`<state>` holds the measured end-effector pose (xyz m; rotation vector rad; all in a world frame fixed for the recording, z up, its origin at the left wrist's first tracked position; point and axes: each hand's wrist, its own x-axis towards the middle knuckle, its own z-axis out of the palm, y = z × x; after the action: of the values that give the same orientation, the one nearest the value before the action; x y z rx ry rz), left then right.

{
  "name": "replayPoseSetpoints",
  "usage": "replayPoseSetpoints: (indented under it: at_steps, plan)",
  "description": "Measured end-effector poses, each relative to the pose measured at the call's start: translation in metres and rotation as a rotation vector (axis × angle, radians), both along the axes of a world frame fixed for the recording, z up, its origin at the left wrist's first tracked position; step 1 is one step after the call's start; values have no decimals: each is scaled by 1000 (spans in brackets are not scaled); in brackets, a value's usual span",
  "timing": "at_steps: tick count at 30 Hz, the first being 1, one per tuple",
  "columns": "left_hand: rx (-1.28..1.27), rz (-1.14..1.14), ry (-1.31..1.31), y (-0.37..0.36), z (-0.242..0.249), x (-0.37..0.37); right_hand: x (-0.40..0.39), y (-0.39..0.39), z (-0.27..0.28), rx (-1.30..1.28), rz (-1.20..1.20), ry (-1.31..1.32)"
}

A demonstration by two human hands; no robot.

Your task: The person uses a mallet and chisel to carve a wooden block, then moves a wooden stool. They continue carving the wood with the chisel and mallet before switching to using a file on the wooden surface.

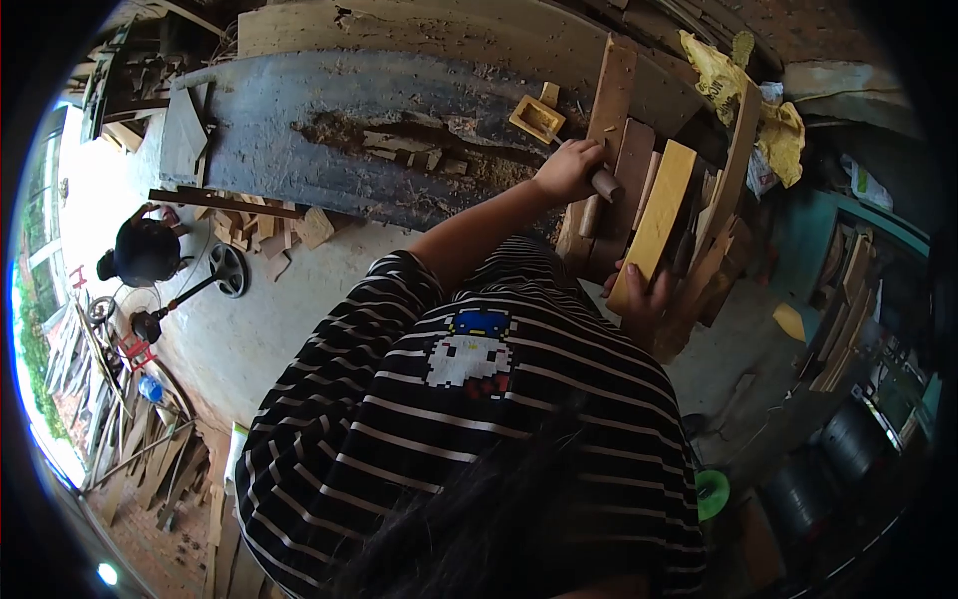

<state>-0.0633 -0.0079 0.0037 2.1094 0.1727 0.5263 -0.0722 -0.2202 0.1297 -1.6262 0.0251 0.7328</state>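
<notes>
My left hand (pixel 571 172) is closed round a short brown cylindrical piece (pixel 607 187), whose blunt end sticks out beside the fingers. Just above this hand, a small yellow hollowed wooden tray (pixel 537 119) sits on the dark slab. My right hand (pixel 646 296) grips the lower end of a long yellow wooden block (pixel 661 215), with fingers on both sides of it. The block slants upward beside a reddish-brown board (pixel 631 175). Another rounded wooden piece (pixel 591 215) lies below my left hand.
A large dark slab (pixel 259 120) with a rough, debris-filled hollow stretches left. Tall boards and a crumpled yellow bag (pixel 783 130) stand at right. Another person (pixel 148 248) is at far left, near a black round-based stand (pixel 229 272) and scrap wood (pixel 150 459). A teal-framed rack stands right.
</notes>
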Motion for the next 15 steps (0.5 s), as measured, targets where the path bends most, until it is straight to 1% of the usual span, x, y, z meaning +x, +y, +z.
replayPoseSetpoints:
  at_steps: [1, 3, 4, 6, 7, 9, 10, 12, 14, 15]
  plan:
    - [-4, 11, -1, 3, 0, 3, 1, 1, 2, -10, 24, 0]
    - [-162, -83, 46, 11, 0, 11, 2, 3, 4, -25, 58, -3]
    - [-168, -72, 41, 15, 0, 13, 2, 4, 3, -24, 67, 2]
    - [-54, -170, 9, 24, 1, 15, 2, 6, 5, -29, 84, 2]
    - [-59, -162, 5, 26, 2, 15, 1, 9, 7, -41, 69, 18]
    - [-17, -242, 80, 29, 4, 14, 1, 10, 8, -56, 56, 30]
    - [-20, -240, 76, 30, 5, 13, 1, 10, 7, -38, 72, 21]
    - [5, -349, 129, 27, 6, 10, 1, 8, 2, -22, 89, 10]
    - [3, -337, 112, 19, 7, 7, 0, 7, -4, -7, 77, 26]
    - [38, -337, 55, 15, 5, 7, 0, 8, -5, -9, 78, 25]
